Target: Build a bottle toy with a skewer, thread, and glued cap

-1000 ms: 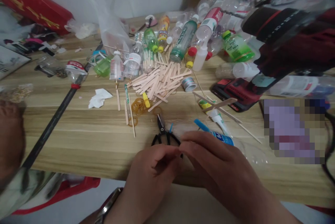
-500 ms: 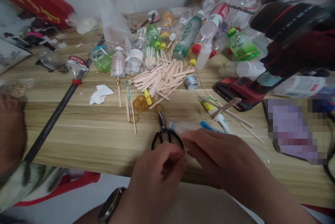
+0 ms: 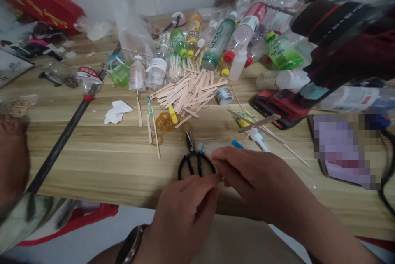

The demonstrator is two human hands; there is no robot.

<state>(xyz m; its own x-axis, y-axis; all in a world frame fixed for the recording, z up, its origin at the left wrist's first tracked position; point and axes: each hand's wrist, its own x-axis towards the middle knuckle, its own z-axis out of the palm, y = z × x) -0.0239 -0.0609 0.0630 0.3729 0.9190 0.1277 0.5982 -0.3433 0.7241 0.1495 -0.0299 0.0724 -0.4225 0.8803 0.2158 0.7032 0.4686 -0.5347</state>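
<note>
My left hand and my right hand meet at the near edge of the wooden table. Both are pinched together around a tiny piece at about the fingertips; it is too small to name. Black scissors lie shut on the table just beyond my fingers. A blue-capped glue tube peeks out behind my right hand. A watch sits on my left wrist.
A heap of wooden sticks, yellow rubber bands, a wire spool, many plastic bottles, a red power tool, a black rod and crumpled tissue. Another person's arm is at the left.
My left hand has slid slightly down and toward me while my right hand stayed over the same spot. The pinch between the fingertips persists.
</note>
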